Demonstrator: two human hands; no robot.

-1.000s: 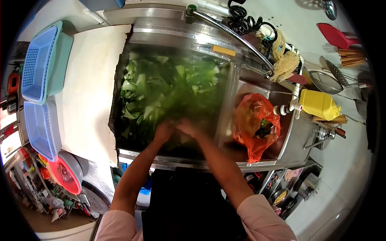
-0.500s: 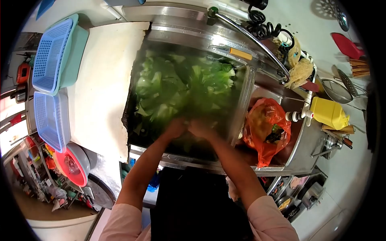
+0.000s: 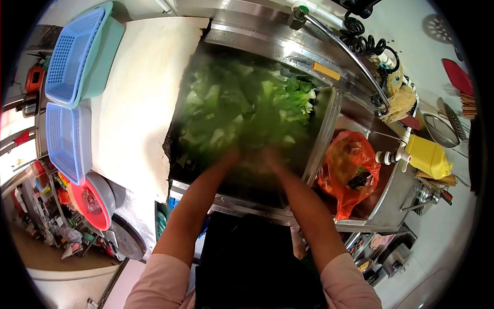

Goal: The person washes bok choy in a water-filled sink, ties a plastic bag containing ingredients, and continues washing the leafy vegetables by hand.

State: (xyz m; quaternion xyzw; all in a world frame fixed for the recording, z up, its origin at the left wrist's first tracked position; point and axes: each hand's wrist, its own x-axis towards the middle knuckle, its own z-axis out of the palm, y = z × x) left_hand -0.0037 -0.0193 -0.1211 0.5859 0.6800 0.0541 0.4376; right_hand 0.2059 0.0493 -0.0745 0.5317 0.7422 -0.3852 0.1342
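Stainless-steel sink unit [image 3: 355,226] in a kitchen, seen from above, with a white board [image 3: 136,103] covering the surface to the left and a red plastic bag [image 3: 347,170] lying in the right-hand basin. Leafy greens [image 3: 221,105] lie in the murky water of the larger, left-hand basin [image 3: 324,136], spread from its middle toward the far side. Their long axes share no single direction: several pale stalks near the middle run roughly away from the person, while others lie aslant. At the far right corner, one bunch [image 3: 303,97] turns its pale part toward the basin's right wall, its darker blades lying on the far side. Both forearms slope inward from the near edge; the left hand [image 3: 231,155] and right hand [image 3: 269,154] are under the water, side by side with a gap between them, near the closest greens. Cloudiness hides the fingers, so whether they are spread, together or gripping cannot be told.
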